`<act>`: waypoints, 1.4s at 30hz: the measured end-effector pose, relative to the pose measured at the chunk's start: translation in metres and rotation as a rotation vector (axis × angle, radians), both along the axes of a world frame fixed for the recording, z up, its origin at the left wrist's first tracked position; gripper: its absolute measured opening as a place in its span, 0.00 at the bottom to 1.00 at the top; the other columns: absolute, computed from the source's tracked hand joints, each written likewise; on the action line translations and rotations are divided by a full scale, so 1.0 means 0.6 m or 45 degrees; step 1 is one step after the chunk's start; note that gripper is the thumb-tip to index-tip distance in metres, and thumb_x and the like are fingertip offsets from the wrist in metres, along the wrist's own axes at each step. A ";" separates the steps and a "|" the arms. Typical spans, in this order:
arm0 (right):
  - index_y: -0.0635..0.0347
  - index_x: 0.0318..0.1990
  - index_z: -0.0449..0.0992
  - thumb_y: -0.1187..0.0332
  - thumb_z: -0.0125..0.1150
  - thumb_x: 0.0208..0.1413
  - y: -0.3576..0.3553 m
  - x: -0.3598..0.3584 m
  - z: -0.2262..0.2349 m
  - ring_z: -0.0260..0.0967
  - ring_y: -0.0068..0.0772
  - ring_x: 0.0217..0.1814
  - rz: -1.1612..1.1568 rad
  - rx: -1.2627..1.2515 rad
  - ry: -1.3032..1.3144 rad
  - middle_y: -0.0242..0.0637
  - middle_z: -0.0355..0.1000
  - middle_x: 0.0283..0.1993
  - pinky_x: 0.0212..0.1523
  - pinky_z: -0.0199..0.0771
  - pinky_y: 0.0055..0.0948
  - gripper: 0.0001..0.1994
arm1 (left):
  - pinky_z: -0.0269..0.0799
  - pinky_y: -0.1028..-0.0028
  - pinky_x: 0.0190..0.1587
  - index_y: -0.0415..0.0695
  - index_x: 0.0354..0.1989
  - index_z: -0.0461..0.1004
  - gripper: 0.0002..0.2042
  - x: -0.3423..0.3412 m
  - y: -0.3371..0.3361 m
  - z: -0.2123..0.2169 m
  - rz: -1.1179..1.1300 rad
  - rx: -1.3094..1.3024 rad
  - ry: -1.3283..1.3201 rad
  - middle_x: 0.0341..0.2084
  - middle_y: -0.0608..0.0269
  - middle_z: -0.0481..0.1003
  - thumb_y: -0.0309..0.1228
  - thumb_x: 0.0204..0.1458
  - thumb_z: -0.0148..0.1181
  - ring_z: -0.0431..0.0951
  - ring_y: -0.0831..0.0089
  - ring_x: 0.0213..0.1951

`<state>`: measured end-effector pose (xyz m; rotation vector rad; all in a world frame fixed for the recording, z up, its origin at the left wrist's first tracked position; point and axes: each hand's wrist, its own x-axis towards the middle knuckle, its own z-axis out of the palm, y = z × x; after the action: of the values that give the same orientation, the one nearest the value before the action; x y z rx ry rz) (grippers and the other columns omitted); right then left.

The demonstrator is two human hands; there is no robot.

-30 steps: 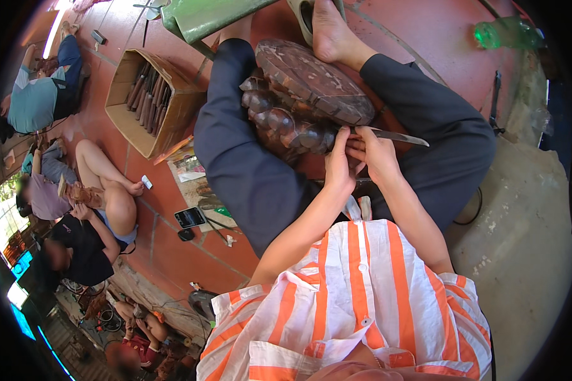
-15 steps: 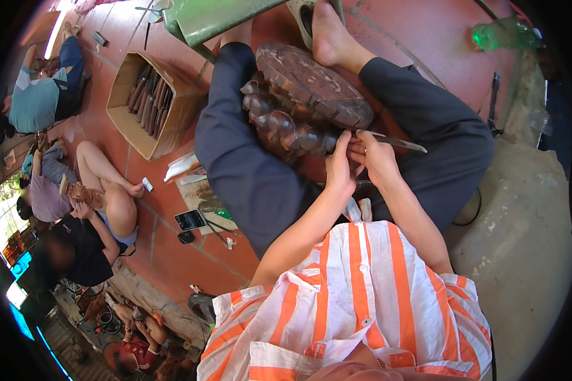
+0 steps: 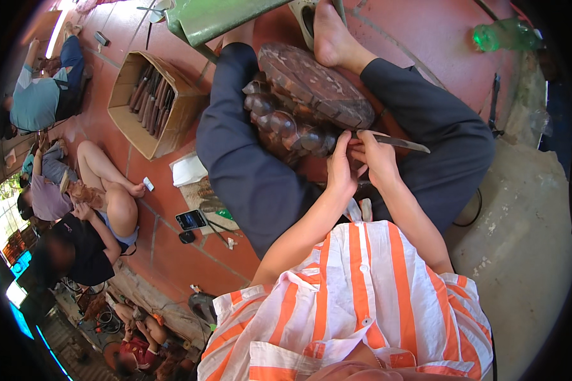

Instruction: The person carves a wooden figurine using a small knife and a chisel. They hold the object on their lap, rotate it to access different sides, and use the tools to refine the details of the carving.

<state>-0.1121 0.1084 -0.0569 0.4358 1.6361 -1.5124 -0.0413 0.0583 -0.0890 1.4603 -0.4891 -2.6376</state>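
One carved wooden block [image 3: 311,101] rests across the person's lap, with one chisel [image 3: 394,143] at its near edge. The left hand [image 3: 340,171] presses curled fingers on the carving; the right hand [image 3: 375,162] is closed around the chisel.

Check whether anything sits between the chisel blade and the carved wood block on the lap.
Nothing visible does. The right hand holds the chisel, and the left hand rests at the near edge of the carved wood block. The blade's working tip is hidden behind the fingers.
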 end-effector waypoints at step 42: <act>0.69 0.38 0.73 0.68 0.50 0.60 0.034 0.077 -0.026 0.71 0.30 0.40 0.316 -0.118 0.962 0.45 0.75 0.36 0.44 0.70 0.28 0.11 | 0.69 0.69 0.49 0.43 0.41 0.70 0.18 0.041 0.015 -0.021 0.218 0.122 0.381 0.39 0.61 0.73 0.47 0.58 0.52 0.73 0.71 0.43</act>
<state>-0.0658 0.1289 -0.0724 -0.4397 2.0668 -1.6479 -0.0165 0.0674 -0.1013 1.0458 -0.2019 -2.7042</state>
